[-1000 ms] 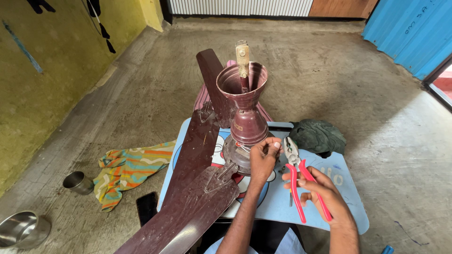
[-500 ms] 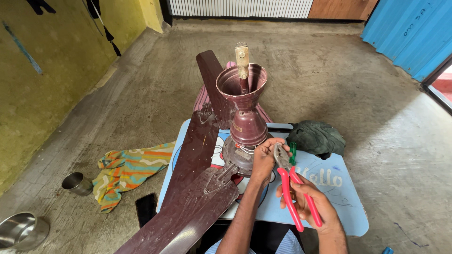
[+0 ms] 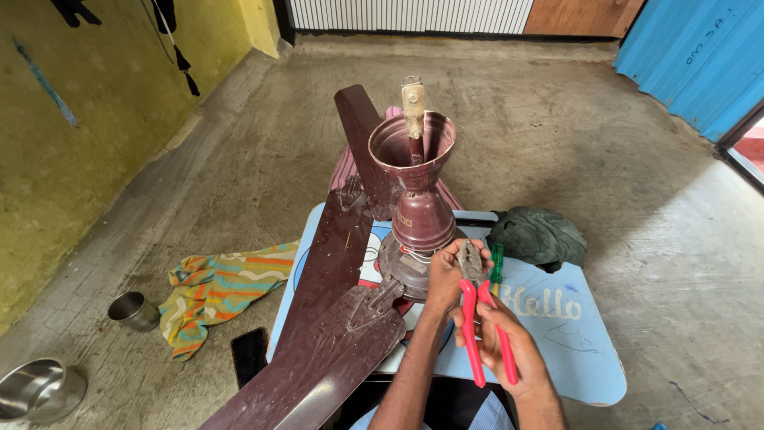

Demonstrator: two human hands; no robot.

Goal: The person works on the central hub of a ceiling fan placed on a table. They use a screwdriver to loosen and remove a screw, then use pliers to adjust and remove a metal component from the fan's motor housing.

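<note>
Right hand (image 3: 503,342) closed around red pliers (image 3: 477,318), left hand (image 3: 446,275) fingers curled at maroon ceiling fan (image 3: 414,215) motor base, on blue desk (image 3: 573,334), green cloth (image 3: 535,236) near.

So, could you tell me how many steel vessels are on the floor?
2: a small steel cup beside the striped cloth, and a steel bowl at the bottom-left corner. Others may lie outside the frame.

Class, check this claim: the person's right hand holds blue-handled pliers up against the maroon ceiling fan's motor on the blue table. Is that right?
One detail is wrong: the pliers in the right hand have red handles, not blue. The head view shows them raised to the maroon ceiling fan motor on the blue table.
</note>
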